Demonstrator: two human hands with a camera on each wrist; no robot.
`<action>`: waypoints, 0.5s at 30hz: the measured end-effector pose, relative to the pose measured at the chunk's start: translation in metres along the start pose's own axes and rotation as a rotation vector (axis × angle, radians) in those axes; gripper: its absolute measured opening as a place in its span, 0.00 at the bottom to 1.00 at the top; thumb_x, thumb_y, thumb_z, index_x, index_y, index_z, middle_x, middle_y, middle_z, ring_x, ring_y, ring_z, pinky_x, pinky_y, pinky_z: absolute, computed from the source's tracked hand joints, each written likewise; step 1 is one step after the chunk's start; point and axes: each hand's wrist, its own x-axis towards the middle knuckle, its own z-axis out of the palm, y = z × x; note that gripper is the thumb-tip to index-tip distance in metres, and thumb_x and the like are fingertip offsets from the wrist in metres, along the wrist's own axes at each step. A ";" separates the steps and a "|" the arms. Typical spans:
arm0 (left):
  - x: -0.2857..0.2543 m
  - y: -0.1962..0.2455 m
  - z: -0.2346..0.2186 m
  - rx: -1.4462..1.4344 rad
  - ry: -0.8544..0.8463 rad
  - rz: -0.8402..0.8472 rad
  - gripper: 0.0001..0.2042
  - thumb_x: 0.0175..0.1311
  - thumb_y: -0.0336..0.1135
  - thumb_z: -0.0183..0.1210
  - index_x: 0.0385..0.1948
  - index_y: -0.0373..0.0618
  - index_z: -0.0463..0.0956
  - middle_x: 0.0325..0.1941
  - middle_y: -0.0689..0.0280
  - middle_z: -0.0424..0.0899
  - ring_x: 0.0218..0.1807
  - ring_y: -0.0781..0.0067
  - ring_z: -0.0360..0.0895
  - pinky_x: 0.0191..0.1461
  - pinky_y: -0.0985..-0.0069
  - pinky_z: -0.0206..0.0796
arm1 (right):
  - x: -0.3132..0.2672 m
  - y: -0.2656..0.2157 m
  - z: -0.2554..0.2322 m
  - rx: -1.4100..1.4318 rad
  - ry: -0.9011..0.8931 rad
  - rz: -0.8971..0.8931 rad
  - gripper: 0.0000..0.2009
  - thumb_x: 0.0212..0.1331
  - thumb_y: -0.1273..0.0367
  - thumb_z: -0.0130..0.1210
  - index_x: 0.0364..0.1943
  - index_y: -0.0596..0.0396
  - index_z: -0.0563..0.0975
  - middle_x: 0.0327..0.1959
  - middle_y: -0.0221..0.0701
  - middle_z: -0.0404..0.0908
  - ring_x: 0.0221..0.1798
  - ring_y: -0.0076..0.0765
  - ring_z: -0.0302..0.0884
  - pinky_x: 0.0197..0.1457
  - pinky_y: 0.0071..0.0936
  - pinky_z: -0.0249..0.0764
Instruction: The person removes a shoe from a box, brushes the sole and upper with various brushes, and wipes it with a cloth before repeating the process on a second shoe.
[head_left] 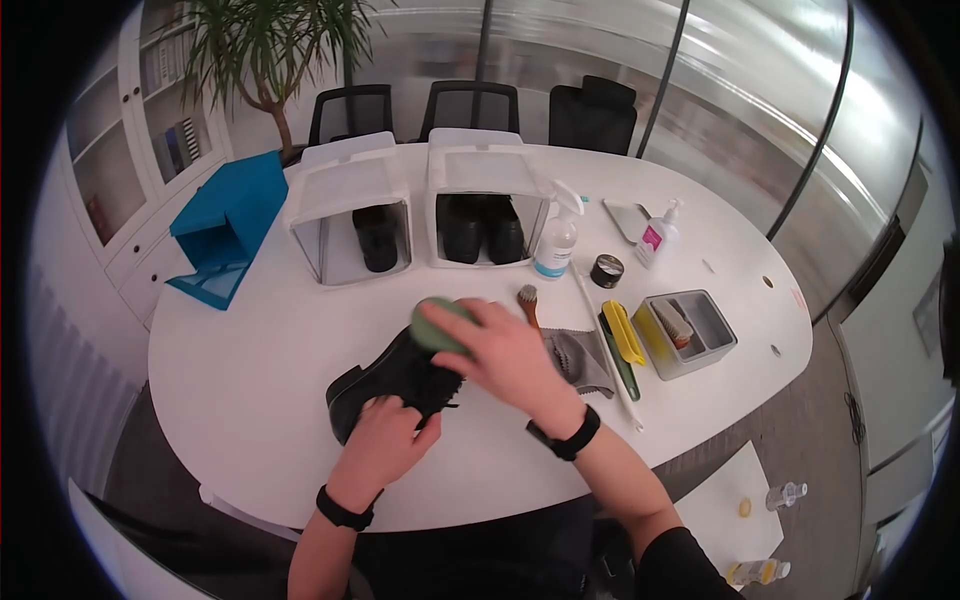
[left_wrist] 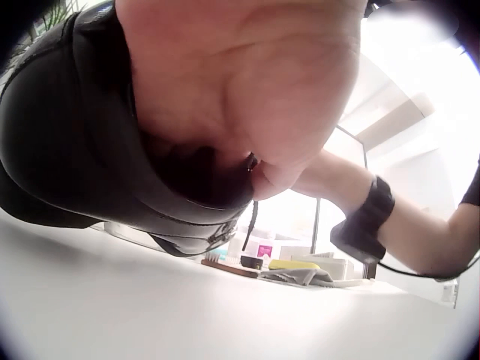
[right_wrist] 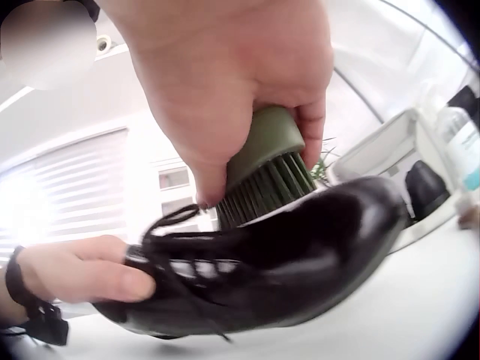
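Observation:
A black lace-up shoe (head_left: 375, 388) is held over the white table, its toe pointing away in the head view. My left hand (head_left: 385, 445) grips it at the opening, with fingers inside; in the left wrist view the palm (left_wrist: 247, 82) covers part of the opening. My right hand (head_left: 510, 360) holds a green brush (head_left: 440, 325) by its back. In the right wrist view the dark bristles of the brush (right_wrist: 266, 187) are at the upper side of the shoe (right_wrist: 300, 262), near the loose laces. Whether all the bristles touch the leather cannot be told.
Two white boxes (head_left: 345, 180) with black shoes stand at the back, a blue bag (head_left: 235, 215) at left. Rightward are a spray bottle (head_left: 557, 240), a round tin (head_left: 607, 270), a wooden-handled brush (head_left: 528, 300), a grey cloth (head_left: 590, 372), a yellow brush (head_left: 622, 332) and a metal box (head_left: 700, 355).

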 end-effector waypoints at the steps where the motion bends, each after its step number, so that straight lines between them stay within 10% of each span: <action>1: -0.002 -0.002 -0.005 -0.028 0.003 -0.015 0.19 0.69 0.43 0.61 0.21 0.37 0.82 0.32 0.49 0.82 0.41 0.47 0.79 0.54 0.57 0.70 | -0.004 0.012 -0.005 -0.031 0.045 0.098 0.30 0.59 0.57 0.69 0.68 0.36 0.76 0.57 0.39 0.80 0.56 0.48 0.80 0.57 0.40 0.80; 6: -0.008 -0.012 -0.014 -0.133 0.063 0.021 0.16 0.70 0.40 0.61 0.30 0.34 0.84 0.32 0.52 0.84 0.46 0.54 0.80 0.55 0.61 0.71 | -0.029 0.063 -0.023 -0.130 0.194 0.500 0.27 0.66 0.57 0.64 0.69 0.39 0.74 0.50 0.41 0.82 0.49 0.52 0.83 0.50 0.44 0.81; 8: -0.010 -0.022 -0.009 -0.772 0.287 -0.148 0.13 0.73 0.37 0.60 0.46 0.36 0.84 0.40 0.59 0.88 0.52 0.63 0.82 0.57 0.65 0.71 | -0.036 0.071 -0.035 0.072 0.200 0.587 0.22 0.73 0.54 0.57 0.65 0.47 0.76 0.49 0.39 0.84 0.39 0.43 0.85 0.44 0.39 0.81; 10: -0.011 -0.034 -0.029 -1.431 0.191 -0.365 0.20 0.73 0.33 0.58 0.64 0.35 0.76 0.63 0.60 0.82 0.64 0.65 0.77 0.67 0.65 0.70 | -0.042 0.077 -0.045 1.196 0.247 0.948 0.22 0.79 0.51 0.48 0.61 0.53 0.77 0.44 0.37 0.85 0.31 0.30 0.81 0.33 0.28 0.77; 12: 0.002 -0.022 -0.039 -1.629 0.395 -0.089 0.27 0.77 0.39 0.52 0.73 0.35 0.64 0.70 0.57 0.77 0.67 0.60 0.77 0.74 0.62 0.66 | -0.047 0.083 -0.043 1.385 0.291 0.950 0.25 0.81 0.50 0.42 0.59 0.57 0.77 0.43 0.37 0.86 0.30 0.22 0.77 0.27 0.19 0.71; 15: 0.009 -0.024 -0.034 -1.852 0.482 -0.157 0.29 0.78 0.43 0.51 0.75 0.38 0.62 0.75 0.55 0.73 0.72 0.53 0.73 0.78 0.56 0.62 | -0.054 0.091 -0.043 1.732 0.302 0.949 0.25 0.82 0.51 0.40 0.62 0.56 0.76 0.48 0.41 0.86 0.30 0.23 0.77 0.24 0.15 0.68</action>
